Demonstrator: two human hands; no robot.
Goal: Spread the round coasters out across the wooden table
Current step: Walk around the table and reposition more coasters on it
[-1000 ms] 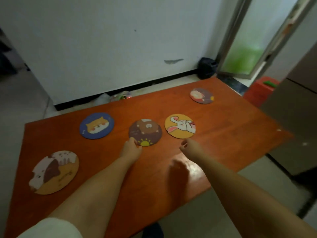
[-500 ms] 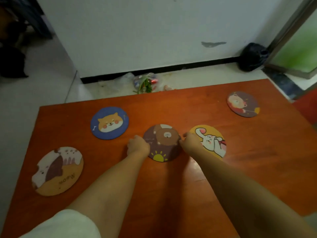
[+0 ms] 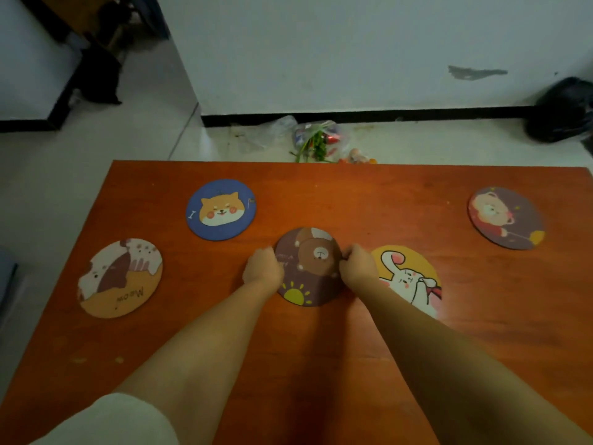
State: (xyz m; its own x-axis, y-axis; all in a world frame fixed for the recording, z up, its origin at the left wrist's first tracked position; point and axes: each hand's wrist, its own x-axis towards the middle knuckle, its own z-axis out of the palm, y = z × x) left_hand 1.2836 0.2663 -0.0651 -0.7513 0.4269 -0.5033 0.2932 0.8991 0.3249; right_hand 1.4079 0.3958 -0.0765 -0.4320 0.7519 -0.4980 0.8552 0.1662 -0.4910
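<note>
Reddish-brown wooden table carries five round coasters. At its middle, the left hand and right hand now both pinch the brown bear coaster by its edges, closer than before. Left of it, the orange-and-white cat coaster reads "Meow".

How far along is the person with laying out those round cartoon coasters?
Mostly done. Four coasters lie apart on the wooden table: the cat coaster, blue dog coaster, rabbit coaster and far bear coaster. In hand: the left hand and right hand grip the brown bear coaster, close beside the rabbit. Left: placing it clear.
</note>
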